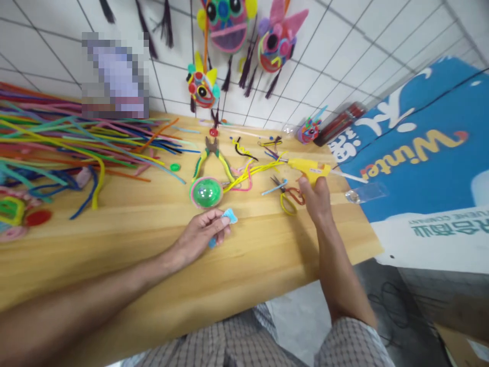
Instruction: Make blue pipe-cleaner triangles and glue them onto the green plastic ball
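Observation:
Low over the wooden table [260, 255], my left hand [208, 229] pinches a small light-blue fuzzy piece [230, 216]; a darker blue bit shows below its fingers. My right hand [316, 196] is wrapped round the handle of a yellow glue gun [307, 167], whose nozzle points left. Just beyond my left hand sits a green dome [207, 192] with a pink rim. Green-and-yellow pliers [211, 148] lie behind the dome, their handles spread. Scissors [287, 196] with red and yellow handles rest left of my right hand, beside a short light-blue stem [273, 187].
Many coloured fuzzy stems [69, 137] cover the table's left side. Yellow stems [255, 174] lie between dome and glue gun. Decorated masks [228, 23] hang on the white grid wall. A blue printed board [424, 137] stands at the right, with a dark cable across it.

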Demonstrator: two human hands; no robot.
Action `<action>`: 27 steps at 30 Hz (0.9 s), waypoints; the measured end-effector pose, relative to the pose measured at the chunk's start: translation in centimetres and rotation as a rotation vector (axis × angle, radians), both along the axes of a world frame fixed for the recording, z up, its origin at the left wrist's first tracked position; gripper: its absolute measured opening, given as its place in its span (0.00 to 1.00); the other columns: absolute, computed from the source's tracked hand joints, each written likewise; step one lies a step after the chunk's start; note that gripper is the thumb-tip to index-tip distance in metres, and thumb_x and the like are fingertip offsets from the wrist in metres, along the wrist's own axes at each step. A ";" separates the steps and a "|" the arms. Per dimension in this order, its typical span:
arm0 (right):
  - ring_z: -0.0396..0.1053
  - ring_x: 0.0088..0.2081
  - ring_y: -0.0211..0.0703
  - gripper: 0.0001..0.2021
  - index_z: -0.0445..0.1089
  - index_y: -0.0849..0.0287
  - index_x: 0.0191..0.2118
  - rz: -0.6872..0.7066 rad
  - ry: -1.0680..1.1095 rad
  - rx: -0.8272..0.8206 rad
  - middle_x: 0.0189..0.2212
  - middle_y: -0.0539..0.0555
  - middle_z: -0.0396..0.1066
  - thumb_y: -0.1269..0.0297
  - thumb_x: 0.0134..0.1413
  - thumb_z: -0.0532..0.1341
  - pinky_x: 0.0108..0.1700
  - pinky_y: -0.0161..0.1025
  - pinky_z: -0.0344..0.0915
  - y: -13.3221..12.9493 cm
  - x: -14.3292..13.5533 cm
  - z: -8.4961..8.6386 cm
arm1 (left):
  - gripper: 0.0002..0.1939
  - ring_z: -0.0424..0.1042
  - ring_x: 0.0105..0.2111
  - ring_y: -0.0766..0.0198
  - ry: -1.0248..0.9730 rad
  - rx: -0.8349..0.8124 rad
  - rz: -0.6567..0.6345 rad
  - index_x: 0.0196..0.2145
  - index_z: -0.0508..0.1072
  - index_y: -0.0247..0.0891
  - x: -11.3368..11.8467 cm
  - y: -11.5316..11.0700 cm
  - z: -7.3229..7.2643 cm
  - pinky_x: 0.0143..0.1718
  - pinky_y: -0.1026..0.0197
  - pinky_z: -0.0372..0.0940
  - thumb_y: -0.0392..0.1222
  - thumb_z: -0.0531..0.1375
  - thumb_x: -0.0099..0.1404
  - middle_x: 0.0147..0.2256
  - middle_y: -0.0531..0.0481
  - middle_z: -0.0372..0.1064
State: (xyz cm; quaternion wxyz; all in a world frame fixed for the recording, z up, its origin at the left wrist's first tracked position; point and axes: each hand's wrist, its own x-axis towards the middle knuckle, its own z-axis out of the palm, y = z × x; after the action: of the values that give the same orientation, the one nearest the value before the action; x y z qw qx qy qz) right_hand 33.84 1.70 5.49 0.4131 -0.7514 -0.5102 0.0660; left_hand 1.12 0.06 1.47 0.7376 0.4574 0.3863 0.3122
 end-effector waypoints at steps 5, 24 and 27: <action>0.72 0.26 0.44 0.20 0.73 0.60 0.34 0.117 0.038 -0.098 0.26 0.53 0.76 0.50 0.43 0.73 0.26 0.37 0.69 -2.3 -6.5 -1.0 | 0.21 0.65 0.20 0.70 -0.035 -0.045 0.010 0.32 0.73 0.36 -0.3 0.0 0.0 0.23 0.65 0.61 0.59 0.66 0.61 0.26 0.53 0.71; 0.79 0.33 0.49 0.14 0.75 0.57 0.41 0.315 -0.212 -0.085 0.34 0.54 0.81 0.67 0.45 0.62 0.37 0.40 0.76 -3.7 -6.5 -4.0 | 0.20 0.66 0.21 0.69 -0.052 -0.077 -0.067 0.30 0.73 0.36 -0.5 0.5 -0.3 0.23 0.66 0.60 0.57 0.64 0.64 0.26 0.51 0.71; 0.78 0.33 0.50 0.12 0.75 0.55 0.39 0.323 -0.251 -0.082 0.33 0.54 0.81 0.66 0.45 0.62 0.37 0.41 0.76 -3.7 -6.4 -4.1 | 0.19 0.66 0.21 0.69 -0.048 -0.070 -0.068 0.30 0.73 0.37 -0.5 0.4 -0.3 0.23 0.66 0.60 0.57 0.64 0.64 0.26 0.51 0.72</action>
State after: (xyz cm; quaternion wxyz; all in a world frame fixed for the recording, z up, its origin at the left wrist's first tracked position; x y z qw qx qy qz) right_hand 27.49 -1.98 1.38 0.2993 -0.6784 -0.6684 0.0580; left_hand 0.62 0.50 1.13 0.7723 0.4368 0.3635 0.2840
